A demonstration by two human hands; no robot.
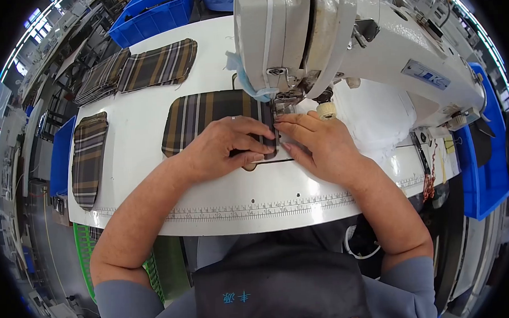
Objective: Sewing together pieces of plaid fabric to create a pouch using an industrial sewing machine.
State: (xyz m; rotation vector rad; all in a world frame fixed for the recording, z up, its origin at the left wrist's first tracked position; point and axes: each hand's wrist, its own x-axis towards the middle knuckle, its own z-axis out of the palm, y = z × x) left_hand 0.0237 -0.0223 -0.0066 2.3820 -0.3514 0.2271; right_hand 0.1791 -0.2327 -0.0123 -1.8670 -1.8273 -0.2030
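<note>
A plaid fabric piece with rounded left corners, in dark grey, brown and white stripes, lies flat on the white table. Its right edge runs under the presser foot area of a white sewing machine. My left hand rests on that edge from the left, fingers spread and pressing down. From the right, my right hand reaches in with fingers stretched out, its fingertips touching the edge just in front of the needle area. The needle itself is too small to make out.
Stacks of plaid pieces lie at the far left, with another pile by the left edge. White material sits under the machine arm. Blue bins stand behind and at the right. A printed ruler lines the front edge.
</note>
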